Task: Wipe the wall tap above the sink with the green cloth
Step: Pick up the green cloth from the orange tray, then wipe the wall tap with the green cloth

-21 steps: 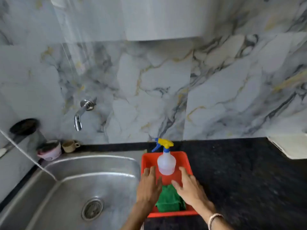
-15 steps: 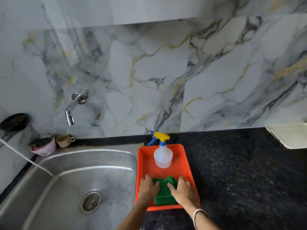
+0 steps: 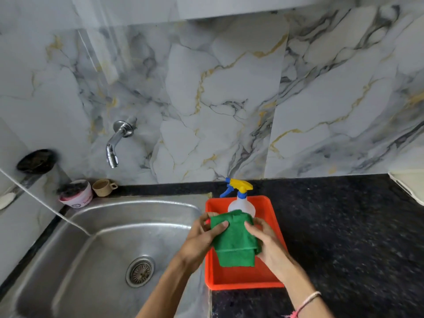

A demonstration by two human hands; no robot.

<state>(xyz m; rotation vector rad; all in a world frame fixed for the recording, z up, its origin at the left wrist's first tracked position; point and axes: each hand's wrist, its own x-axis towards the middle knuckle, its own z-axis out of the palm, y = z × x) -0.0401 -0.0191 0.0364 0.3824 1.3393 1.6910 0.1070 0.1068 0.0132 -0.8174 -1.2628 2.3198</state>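
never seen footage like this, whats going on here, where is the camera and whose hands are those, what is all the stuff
There is no machine here. A person wears a wide-angle camera on the head, so the one picture looks forward and down at their own two bare hands.

The left hand and right hand hold a green cloth between them, lifted above an orange tray on the dark counter. A spray bottle with a yellow and blue trigger stands at the tray's far end.

To the left is a steel sink. Above it, a chrome wall tap sticks out of the marble wall; the cloth has not reached it yet. A small cup and a pink tub sit behind the sink.
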